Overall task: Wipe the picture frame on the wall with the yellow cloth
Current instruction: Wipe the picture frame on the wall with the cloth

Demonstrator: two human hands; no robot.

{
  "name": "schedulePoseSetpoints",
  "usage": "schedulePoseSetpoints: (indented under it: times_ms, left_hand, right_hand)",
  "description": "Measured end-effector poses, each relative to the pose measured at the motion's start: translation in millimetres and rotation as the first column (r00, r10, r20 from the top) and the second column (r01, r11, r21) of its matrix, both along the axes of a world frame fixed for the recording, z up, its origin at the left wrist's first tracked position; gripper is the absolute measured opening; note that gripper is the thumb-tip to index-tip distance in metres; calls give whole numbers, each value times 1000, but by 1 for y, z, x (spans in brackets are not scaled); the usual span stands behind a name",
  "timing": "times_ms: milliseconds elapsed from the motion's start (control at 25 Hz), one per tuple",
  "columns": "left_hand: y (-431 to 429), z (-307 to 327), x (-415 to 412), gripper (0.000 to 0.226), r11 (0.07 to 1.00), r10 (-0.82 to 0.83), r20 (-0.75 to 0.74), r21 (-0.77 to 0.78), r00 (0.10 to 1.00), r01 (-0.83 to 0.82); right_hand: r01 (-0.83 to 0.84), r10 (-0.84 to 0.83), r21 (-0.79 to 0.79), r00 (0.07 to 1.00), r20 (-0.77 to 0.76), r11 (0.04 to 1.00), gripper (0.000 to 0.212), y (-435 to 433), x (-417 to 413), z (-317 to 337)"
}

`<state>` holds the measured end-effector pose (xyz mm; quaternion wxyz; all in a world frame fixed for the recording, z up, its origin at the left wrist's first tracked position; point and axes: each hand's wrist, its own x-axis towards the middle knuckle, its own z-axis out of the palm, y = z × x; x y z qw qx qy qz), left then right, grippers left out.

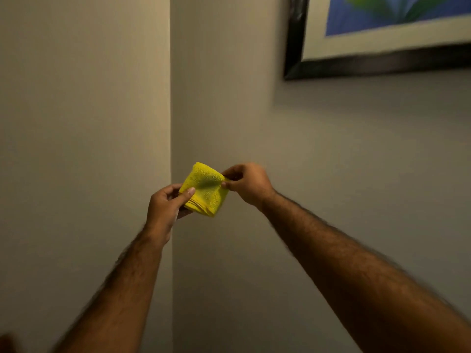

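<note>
A folded yellow cloth (205, 189) is held up in front of a wall corner, between both hands. My left hand (164, 208) grips its lower left side, thumb on top. My right hand (248, 183) pinches its right edge between thumb and fingers. The picture frame (369, 63), black with a cream mat and a blue and green picture, hangs on the wall at the upper right, well above and to the right of the cloth. Only its lower left corner is in view.
A vertical wall corner (170, 98) runs down the middle, just behind the cloth. Beige wall lies to the left and right of it. A dark blurred shape (9, 343) sits at the bottom left.
</note>
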<state>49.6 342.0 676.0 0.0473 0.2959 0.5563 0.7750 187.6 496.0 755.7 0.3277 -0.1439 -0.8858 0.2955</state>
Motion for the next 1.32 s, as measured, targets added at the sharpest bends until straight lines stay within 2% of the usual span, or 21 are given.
schedulePoseSetpoints:
  times_ms: [120,240,360,480,640,760,840,880,960,1000,1040,1080,1120,1160,1200,1240,1280,1320]
  left_hand:
    - [31,84,29,9,993,-71,-99,91,993,80]
    - [57,155,59,7,973,-140,-167,161,976,167]
    - [81,220,86,7,943,-182,-203,240,962,229]
    - [103,277,103,8,919,-201,-202,300,958,256]
    - [131,344,107,8,878,-219,-211,383,952,287]
    - [154,382,98,9,872,-159,-166,438,973,217]
    - [168,395,93,13,883,-95,-108,449,990,134]
    - [174,398,91,15,888,-78,-86,446,993,108]
    - [183,400,90,19,902,-42,-70,427,997,68]
    - [185,398,91,23,919,26,-89,394,996,11]
    - [186,395,94,30,937,160,-144,335,977,-105]
    - [187,391,96,35,921,342,-233,275,910,-276]
    - [187,387,98,36,846,531,-347,266,773,-462]
    - [188,384,98,35,732,676,-458,330,577,-597]
    - [189,383,98,32,635,749,-546,432,375,-640]
    - [191,384,98,33,599,756,-620,527,210,-603]
    - [195,384,97,37,617,726,-682,585,93,-527]
    - [200,383,96,41,661,678,-735,595,23,-457]
  right_hand:
    - [91,-77,122,991,-112,988,31,16,47,86]
    - [171,-133,161,965,-224,972,34,24,85,157]
    - [209,-146,145,923,-356,967,33,29,119,217]
    - [342,-201,235,859,-472,910,39,33,148,263]
    - [608,-276,349,701,-657,713,49,68,210,312]
    - [821,-350,388,541,-765,419,59,111,271,328]
    - [882,-433,407,471,-768,238,73,136,304,327]
    - [885,-476,426,462,-748,189,79,147,316,324]
    - [867,-553,469,478,-683,170,86,166,328,317]
    - [855,-584,485,492,-646,184,89,174,330,313]
    - [846,-608,492,503,-615,203,93,181,329,308]
    - [842,-620,491,512,-594,224,96,186,326,304]
    - [841,-623,483,518,-586,244,99,191,322,300]
    - [842,-621,474,521,-586,259,101,194,319,297]
    - [842,-618,467,523,-587,270,103,197,316,295]
    - [842,-614,464,524,-590,273,105,201,313,294]
    - [843,-609,467,524,-596,267,106,204,311,292]
    - [844,-602,473,520,-607,252,106,207,311,289]
